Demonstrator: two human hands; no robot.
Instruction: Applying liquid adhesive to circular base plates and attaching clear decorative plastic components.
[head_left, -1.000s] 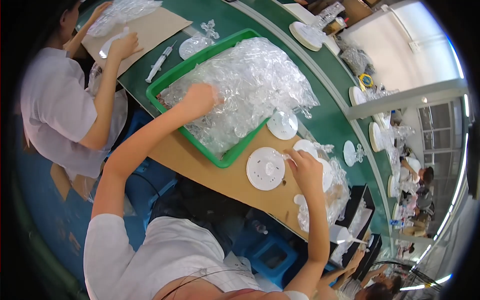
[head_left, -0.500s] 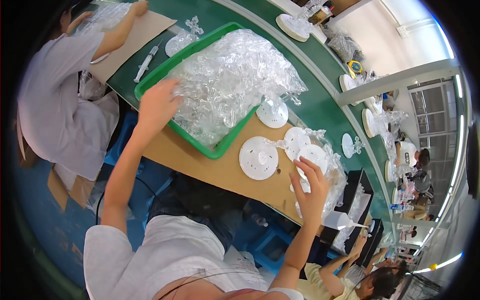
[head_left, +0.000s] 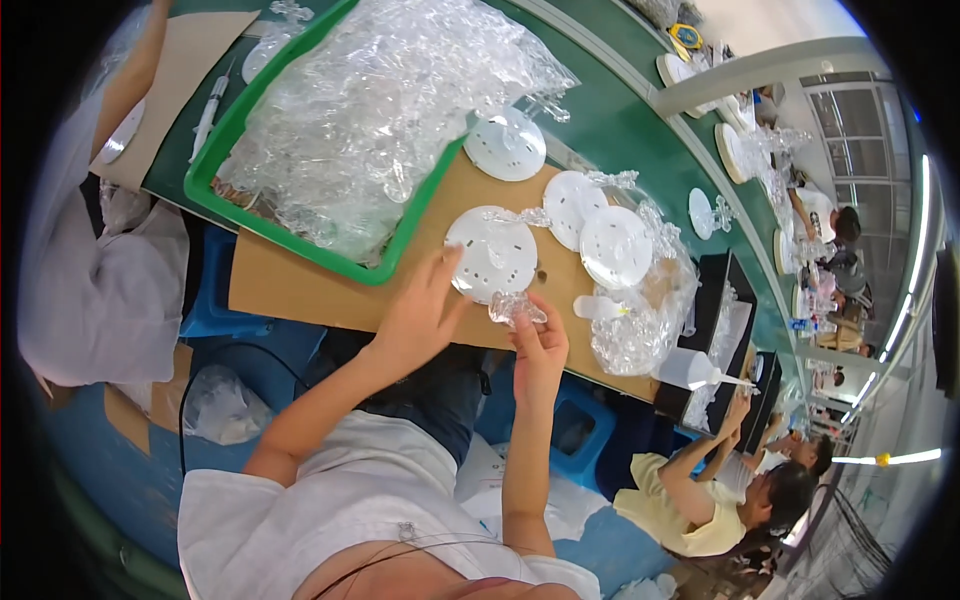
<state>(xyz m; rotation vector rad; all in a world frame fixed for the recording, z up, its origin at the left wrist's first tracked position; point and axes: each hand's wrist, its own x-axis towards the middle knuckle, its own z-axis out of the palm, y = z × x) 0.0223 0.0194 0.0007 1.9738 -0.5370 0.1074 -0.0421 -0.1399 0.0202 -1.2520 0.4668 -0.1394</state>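
A clear moulded plastic piece (head_left: 508, 308) is pinched between the thumb and fingers of my right hand (head_left: 540, 350), just above the board's near edge. My left hand (head_left: 420, 310) is open, its fingers stretched out by the left rim of a round white disc (head_left: 490, 262); whether they touch it I cannot tell. Clear plastic parts lie across that disc. Further right, two more white discs (head_left: 613, 250) overlap. Another white disc (head_left: 505, 150) lies beyond, beside the green tray (head_left: 350, 268), which is heaped with a clear bag of transparent parts (head_left: 370, 110).
Brown cardboard (head_left: 300, 300) covers the near part of the green bench. To the right are a plastic bag of clear parts (head_left: 640, 350), a white squeeze bottle (head_left: 690, 369) and black bins (head_left: 715, 290). A syringe (head_left: 210, 115) lies at left. Other people sit on both sides.
My left hand has left the tray and moved right and nearer, to the white disc. My right hand has moved left and now holds a clear plastic piece. The view has shifted.
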